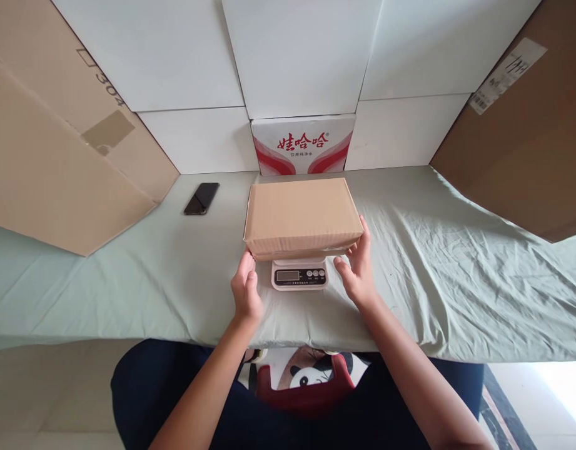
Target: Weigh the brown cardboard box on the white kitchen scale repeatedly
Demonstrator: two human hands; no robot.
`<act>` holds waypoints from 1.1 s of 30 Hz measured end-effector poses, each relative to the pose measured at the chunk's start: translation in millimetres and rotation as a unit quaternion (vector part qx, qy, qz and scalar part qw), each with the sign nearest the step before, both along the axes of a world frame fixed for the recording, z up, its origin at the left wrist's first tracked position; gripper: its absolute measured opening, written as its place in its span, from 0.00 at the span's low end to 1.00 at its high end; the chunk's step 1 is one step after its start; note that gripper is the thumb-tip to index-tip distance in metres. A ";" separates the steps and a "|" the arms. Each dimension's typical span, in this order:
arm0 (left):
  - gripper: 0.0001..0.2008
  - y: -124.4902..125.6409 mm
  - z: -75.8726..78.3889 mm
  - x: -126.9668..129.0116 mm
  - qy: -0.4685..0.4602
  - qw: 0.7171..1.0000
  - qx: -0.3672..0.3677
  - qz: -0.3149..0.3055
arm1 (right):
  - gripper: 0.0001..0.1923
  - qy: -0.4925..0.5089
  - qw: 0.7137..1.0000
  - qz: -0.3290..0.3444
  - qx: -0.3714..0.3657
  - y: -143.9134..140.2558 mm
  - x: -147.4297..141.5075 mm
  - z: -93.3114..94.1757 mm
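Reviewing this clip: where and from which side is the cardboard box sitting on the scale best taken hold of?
Probably by its two short ends, one hand from each side. The cardboard box lies flat on the small scale and overhangs it all round, so fingers can curl under the end edges. The left hand and right hand are already at its near corners. Its wide flat top offers no one-handed grip.

Cloth [433, 262] open either side — phone [202, 198] far left, cartons [57, 169] perhaps crowding edges
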State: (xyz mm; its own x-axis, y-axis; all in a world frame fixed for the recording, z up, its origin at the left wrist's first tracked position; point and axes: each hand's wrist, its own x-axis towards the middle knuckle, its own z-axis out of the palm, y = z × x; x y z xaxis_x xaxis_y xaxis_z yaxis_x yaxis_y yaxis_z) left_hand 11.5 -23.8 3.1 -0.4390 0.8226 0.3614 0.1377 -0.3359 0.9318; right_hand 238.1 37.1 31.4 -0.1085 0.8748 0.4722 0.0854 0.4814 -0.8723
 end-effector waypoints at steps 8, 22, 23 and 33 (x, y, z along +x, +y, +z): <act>0.30 -0.7 -2.9 -1.9 -0.017 1.000 -0.004 0.002 | 0.45 -0.003 1.000 -0.007 -0.006 -3.7 0.3 0.7; 0.31 -1.3 -5.4 -2.3 0.009 0.999 -0.032 0.024 | 0.44 0.009 1.000 -0.004 -0.020 -3.8 -0.1 -0.8; 0.31 -1.2 -5.3 -2.3 0.009 0.999 -0.032 0.024 | 0.44 0.009 1.000 -0.004 -0.019 -3.9 0.0 -0.9; 0.33 1.4 -1.0 -1.8 0.006 1.000 -0.011 0.015 | 0.45 0.006 1.000 -0.013 -0.016 -6.4 0.5 -0.1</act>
State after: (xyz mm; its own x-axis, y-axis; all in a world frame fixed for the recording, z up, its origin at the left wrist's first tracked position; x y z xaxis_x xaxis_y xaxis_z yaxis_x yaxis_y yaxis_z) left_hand 9.7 -22.5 2.1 -0.4596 0.8167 0.3491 0.1595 -0.3108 0.9370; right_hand 238.6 30.7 31.2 -0.0799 0.8919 0.4451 0.0879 0.4511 -0.8882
